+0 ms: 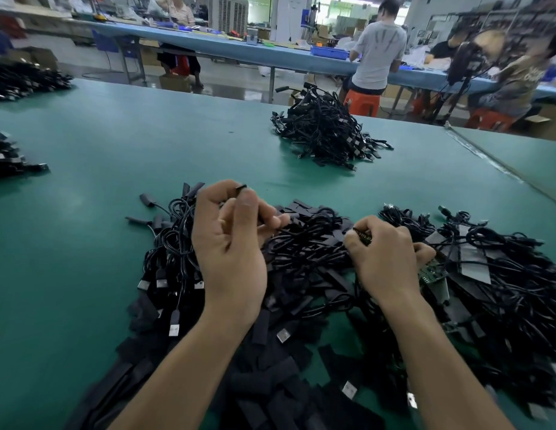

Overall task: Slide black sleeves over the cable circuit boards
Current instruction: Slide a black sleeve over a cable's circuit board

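Cable heaps (326, 131) on green table (115, 144), blue workbench (208, 45) beyond.

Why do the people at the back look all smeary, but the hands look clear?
In the head view, the seated person at top right is smeared by blur; the left hand pinching a thin black piece and the right hand pinching a circuit board are sharp near the middle; the far edge of the green table slants in the wide-angle picture; light is soft, shadows faint.
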`<act>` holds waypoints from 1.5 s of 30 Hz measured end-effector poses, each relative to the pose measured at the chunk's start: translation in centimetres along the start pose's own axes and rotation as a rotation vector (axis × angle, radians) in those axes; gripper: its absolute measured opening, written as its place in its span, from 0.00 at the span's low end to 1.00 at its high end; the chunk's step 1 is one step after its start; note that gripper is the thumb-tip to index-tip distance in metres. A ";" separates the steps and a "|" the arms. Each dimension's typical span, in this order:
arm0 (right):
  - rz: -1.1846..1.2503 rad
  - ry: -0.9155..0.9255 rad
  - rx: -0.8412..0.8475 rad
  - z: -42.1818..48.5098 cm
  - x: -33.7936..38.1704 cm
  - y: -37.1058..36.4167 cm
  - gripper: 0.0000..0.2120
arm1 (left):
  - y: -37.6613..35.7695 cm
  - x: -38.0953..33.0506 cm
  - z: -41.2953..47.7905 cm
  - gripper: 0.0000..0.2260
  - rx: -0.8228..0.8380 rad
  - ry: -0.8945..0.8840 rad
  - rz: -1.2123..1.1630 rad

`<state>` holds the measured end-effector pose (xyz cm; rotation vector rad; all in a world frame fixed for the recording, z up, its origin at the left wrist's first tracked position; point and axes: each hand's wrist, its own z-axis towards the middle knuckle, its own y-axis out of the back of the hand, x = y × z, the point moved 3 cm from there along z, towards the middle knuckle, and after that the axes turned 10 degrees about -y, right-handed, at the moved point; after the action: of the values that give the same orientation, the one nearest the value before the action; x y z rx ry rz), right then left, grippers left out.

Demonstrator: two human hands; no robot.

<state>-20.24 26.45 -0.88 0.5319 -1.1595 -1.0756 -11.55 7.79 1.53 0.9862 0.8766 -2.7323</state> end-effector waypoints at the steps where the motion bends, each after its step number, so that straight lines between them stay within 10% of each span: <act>1: 0.058 -0.023 0.011 0.0 0.2 0.1 0.09 | 0.2 0.0 0.0 0.12 -0.034 -0.018 0.021; 7: 0.334 -0.148 0.059 -0.4 0.7 1.5 0.14 | 1.7 1.0 0.4 0.07 -0.348 0.069 0.010; 13: 0.008 -0.116 0.047 0.0 0.5 0.9 0.12 | -0.7 -1.0 -0.9 0.13 0.022 -0.257 0.213; 26: -0.179 -0.159 0.077 -0.3 -0.6 -0.4 0.10 | 2.0 1.0 -0.2 0.11 -0.286 -0.005 0.151; 34: 0.094 0.305 0.456 -1.8 1.6 -0.2 0.16 | 3.0 2.8 -1.0 0.08 -0.137 0.193 0.107; 39: 0.034 0.356 0.341 -3.3 1.9 -1.3 0.10 | 2.4 3.0 -1.3 0.14 -0.047 0.233 0.099; 45: 0.660 0.212 0.231 -3.5 1.7 -0.7 0.05 | 1.6 3.7 -2.1 0.09 0.049 0.278 0.200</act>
<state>-17.31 23.99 -1.90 0.3844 -1.1581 -0.3138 -12.85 7.98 -2.87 1.4052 0.7045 -2.4985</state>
